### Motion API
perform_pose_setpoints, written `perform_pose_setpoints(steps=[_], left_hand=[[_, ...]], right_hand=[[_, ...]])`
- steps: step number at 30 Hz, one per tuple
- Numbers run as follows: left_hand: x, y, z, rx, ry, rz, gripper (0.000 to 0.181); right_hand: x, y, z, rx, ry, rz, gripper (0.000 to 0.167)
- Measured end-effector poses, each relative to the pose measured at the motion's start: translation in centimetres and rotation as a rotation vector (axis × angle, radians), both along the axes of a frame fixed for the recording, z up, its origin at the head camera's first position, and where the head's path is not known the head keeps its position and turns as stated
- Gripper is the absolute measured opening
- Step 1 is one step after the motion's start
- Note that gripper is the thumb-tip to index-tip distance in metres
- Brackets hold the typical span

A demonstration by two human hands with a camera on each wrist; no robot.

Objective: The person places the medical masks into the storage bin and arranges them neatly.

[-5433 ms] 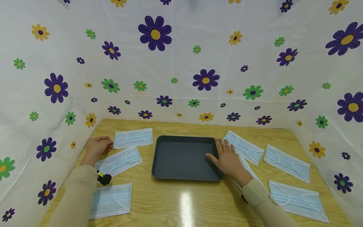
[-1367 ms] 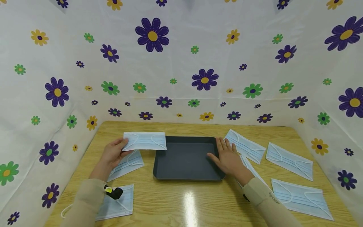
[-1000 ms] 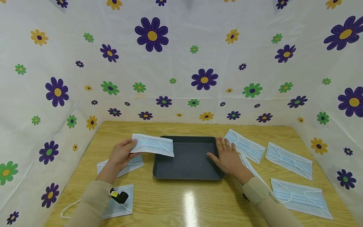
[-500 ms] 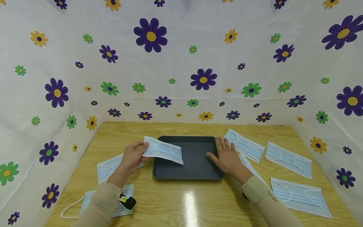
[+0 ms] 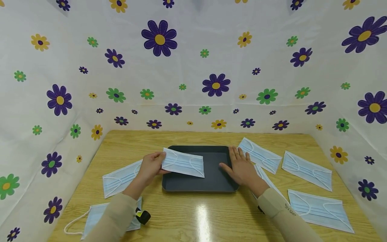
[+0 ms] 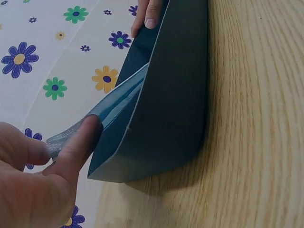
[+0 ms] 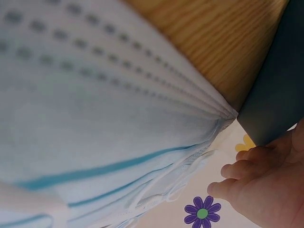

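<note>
Between thumb and fingers, my left hand (image 5: 152, 166) pinches one end of a light blue face mask (image 5: 184, 163). The mask reaches over the left half of a dark grey tray (image 5: 199, 188), its far end inside the rim in the left wrist view. My right hand (image 5: 242, 167) lies with straight fingers on the tray's right rim. Under the right forearm is a mask (image 5: 266, 176), partly hidden. In the right wrist view a mask (image 7: 118, 128) fills the left side, close to the right hand (image 7: 266, 175).
Left of the tray lie two masks, one farther back (image 5: 116, 181) and one nearer (image 5: 98, 215), partly covered by the left arm. On the right are masks at the back (image 5: 261, 155), far right (image 5: 306, 171) and front right (image 5: 320, 210). A flowered cloth (image 5: 187, 67) surrounds the wooden table (image 5: 175, 215).
My left hand has picked up the mask from the back left and carried it rightward over the tray, uncovering the mask beneath its path. The right hand has stayed on the tray rim.
</note>
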State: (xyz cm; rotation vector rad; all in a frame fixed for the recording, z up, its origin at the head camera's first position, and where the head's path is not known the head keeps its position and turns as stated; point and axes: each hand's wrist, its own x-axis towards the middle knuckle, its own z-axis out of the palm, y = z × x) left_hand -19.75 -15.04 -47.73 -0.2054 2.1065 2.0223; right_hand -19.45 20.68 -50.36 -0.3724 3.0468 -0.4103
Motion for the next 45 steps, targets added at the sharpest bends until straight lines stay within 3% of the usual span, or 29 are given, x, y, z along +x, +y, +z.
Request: perform_pose_setpoints(steps=[8, 19, 29, 39, 45], left_hand=[[0.0, 1.0, 0.1, -0.065, -0.020, -0.068, 0.042], [-0.4, 1.8, -0.5, -0.195, -0.015, -0.047, 0.037], [-0.1, 1.6, 0.0, -0.280, -0.002, -0.076, 0.035], [0.0, 1.4, 0.1, -0.277, 0.002, -0.127, 0.034], [0.0, 1.1, 0.1, -0.230, -0.009, -0.123, 0.033]], right_hand=[[-0.1, 0.1, -0.2, 0.004, -0.003, -0.004, 0.091], [0.0, 0.1, -0.1, -0.001, 0.003, -0.002, 0.092], [0.0, 0.1, 0.1, -0.002, 0.000, -0.002, 0.092], [0.0, 0.0, 0.0, 0.003, -0.010, 0.000, 0.092], [-0.1, 0.1, -0.1, 0.002, -0.013, -0.002, 0.092]])
